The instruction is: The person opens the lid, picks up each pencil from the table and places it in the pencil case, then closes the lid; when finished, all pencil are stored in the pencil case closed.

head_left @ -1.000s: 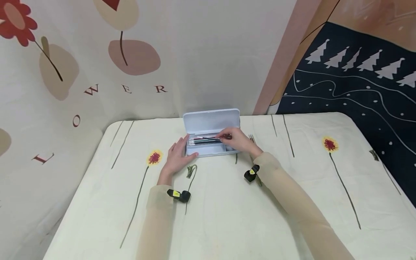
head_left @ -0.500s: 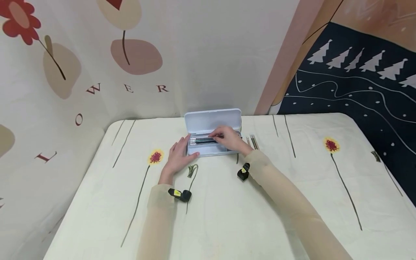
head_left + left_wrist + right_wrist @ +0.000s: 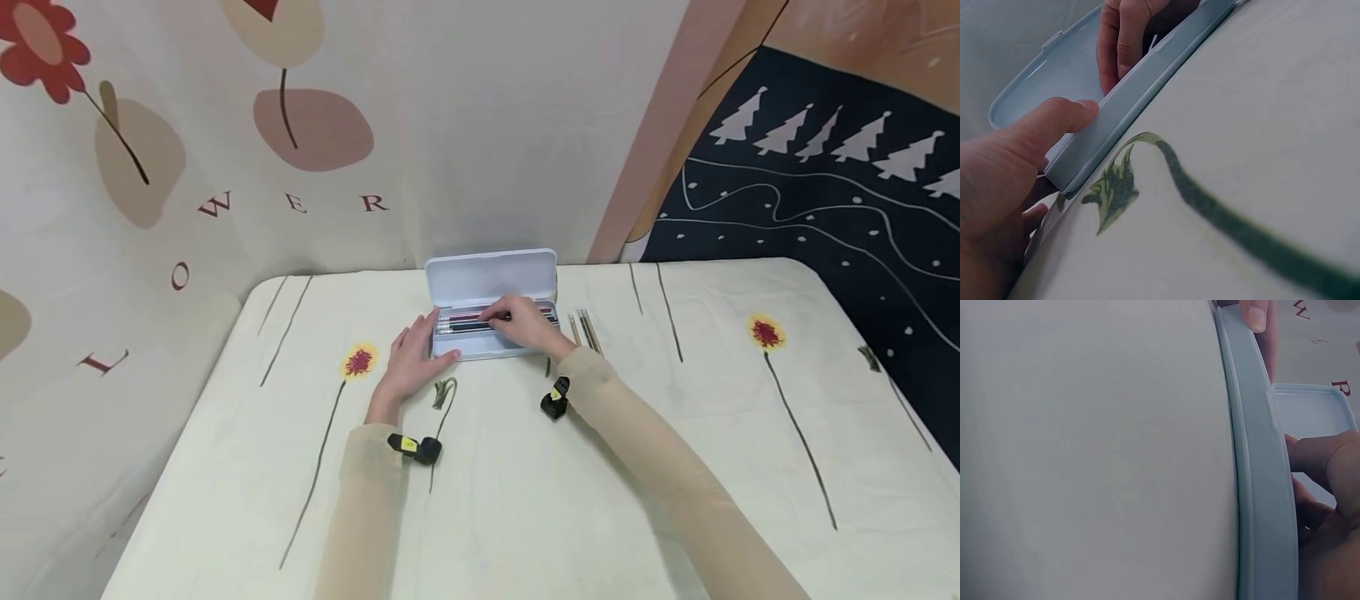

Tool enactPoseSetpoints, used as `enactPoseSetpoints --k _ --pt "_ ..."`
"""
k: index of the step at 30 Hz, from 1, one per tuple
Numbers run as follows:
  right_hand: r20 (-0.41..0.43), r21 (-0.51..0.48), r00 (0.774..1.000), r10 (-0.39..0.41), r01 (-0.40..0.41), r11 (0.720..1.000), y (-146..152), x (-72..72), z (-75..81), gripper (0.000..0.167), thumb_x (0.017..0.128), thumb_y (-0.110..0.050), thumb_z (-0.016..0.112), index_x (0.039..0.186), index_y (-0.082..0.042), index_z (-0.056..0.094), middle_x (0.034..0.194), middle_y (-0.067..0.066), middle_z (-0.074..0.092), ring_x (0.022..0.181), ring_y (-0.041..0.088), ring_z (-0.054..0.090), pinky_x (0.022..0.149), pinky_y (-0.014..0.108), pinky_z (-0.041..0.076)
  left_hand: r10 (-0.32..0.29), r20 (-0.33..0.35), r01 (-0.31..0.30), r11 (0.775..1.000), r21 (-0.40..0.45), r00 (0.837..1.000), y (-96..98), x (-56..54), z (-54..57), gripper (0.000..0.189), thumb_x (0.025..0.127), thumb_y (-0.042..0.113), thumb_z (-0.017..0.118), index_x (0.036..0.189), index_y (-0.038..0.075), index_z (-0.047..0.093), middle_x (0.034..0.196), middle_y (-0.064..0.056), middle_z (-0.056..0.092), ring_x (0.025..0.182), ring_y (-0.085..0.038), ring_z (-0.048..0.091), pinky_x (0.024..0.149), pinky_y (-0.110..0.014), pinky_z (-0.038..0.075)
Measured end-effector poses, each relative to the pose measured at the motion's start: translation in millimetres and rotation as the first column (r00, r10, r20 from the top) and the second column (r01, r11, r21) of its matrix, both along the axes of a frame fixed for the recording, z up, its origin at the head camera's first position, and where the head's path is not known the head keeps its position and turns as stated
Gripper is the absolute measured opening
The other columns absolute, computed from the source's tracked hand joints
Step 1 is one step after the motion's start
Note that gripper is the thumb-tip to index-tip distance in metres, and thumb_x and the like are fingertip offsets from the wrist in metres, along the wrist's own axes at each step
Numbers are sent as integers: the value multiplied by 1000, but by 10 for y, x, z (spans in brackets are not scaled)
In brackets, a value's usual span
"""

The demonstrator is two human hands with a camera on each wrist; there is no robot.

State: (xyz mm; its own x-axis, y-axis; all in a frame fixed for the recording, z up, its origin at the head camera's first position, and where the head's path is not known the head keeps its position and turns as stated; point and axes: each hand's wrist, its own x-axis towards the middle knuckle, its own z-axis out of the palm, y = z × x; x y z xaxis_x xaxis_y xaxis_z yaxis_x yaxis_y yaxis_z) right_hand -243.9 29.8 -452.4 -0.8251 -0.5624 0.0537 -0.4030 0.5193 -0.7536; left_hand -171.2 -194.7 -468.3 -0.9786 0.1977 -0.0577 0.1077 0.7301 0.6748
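A pale blue pencil case (image 3: 491,346) lies with its lid (image 3: 491,277) raised at the back of the table. Several dark pencils (image 3: 459,326) lie lengthwise inside, white ends to the left. My left hand (image 3: 408,362) holds the case's left end, its thumb (image 3: 1079,115) against the front wall and other fingers round the corner. Inside the case, my right hand (image 3: 525,323) pinches a pencil low among the others; its fingertips are partly hidden behind the front wall in both wrist views.
More pencils (image 3: 588,332) lie on the tablecloth (image 3: 495,500) just right of the case. A printed curtain (image 3: 480,167) hangs close behind the table's back edge. Both wrists carry a small black camera (image 3: 553,400).
My right hand has moved left and lowered a tilted pencil among the others in the case. Pencils to the right of the case have come into fuller view. My left hand stays put.
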Motion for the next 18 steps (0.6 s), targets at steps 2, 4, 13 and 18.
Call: enactPoseSetpoints --k 2,4,13,18 --pt "9 8 1000 -8 8 1000 3 3 11 18 89 2 63 103 -2 74 100 10 69 93 22 59 83 32 48 -2 -6 2 1000 -3 1000 4 -2 2 85 91 37 65 154 5 18 157 -16 24 145 -30 12 116 -44 1" --pt "16 22 1000 -13 13 1000 9 12 27 18 89 2 63 103 -2 74 101 11 69 92 22 59 82 32 48 -2 -9 2 1000 -4 1000 6 -4 4 85 91 37 65 154 5 18 157 -16 24 145 -30 12 116 -44 1" --pt "-3 13 1000 -5 5 1000 89 83 78 18 90 0 62 104 0 73 105 13 69 100 25 61 90 36 48 1 2 -1 1000 -11 1000 5 -6 0 85 91 38 64 154 5 18 157 -15 23 145 -30 11 116 -45 1" --pt "-11 -27 999 -32 32 999 175 107 65 17 90 0 61 101 0 73 103 13 69 103 26 61 94 38 46 5 13 -4 1000 -9 1000 9 -6 5 85 91 38 64 155 6 18 157 -15 23 145 -30 10 116 -44 0"
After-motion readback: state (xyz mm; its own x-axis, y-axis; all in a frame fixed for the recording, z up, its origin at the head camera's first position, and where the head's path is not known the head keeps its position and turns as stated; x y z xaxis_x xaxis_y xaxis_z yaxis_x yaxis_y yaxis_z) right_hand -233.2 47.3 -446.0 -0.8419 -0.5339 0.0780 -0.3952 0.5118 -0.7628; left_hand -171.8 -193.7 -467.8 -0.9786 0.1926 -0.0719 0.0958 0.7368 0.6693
